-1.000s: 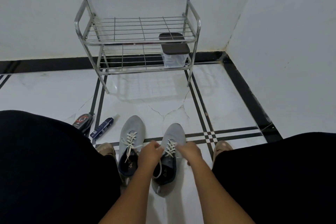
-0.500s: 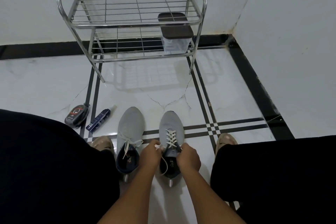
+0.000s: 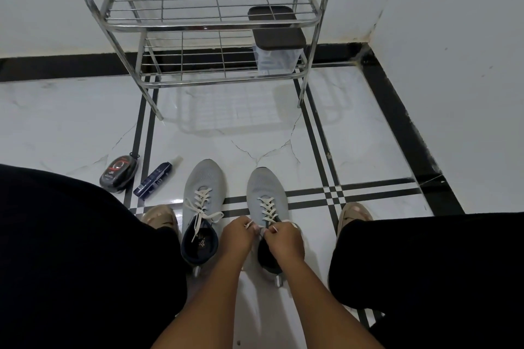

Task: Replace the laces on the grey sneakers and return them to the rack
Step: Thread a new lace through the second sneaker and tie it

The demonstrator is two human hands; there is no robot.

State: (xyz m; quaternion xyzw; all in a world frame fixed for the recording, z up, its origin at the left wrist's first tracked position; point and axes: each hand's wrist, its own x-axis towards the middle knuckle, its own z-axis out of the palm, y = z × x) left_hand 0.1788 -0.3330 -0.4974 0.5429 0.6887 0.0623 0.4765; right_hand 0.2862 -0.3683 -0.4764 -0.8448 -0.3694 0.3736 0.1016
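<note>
**A:** Quick pass. What did the hands have?

**B:** From my remote seat I saw both curled tight at the top eyelets of the right sneaker. The left hand pinched one end of the white lace, and the right hand pinched the other end. The knuckles were nearly touching (fingertips mostly hidden behind the knuckles).

**A:** Other shoe?

**B:** The left sneaker sat just beside it on the tiled floor, toe pointing to the rack. It was laced, with loose white ends trailing over its dark opening. Neither shoe was on the rack.

**A:** Rack contents?

**B:** I logged a clear box with a dark lid on the lower shelf, right side. The top shelf was bare wire.

**A:** Floor clutter?

**B:** A dark oval polish case and a navy spray bottle lay near each other, left of the sneakers. Black trouser legs framed both sides, with a tan shoe at left and another tan shoe at right.
</note>
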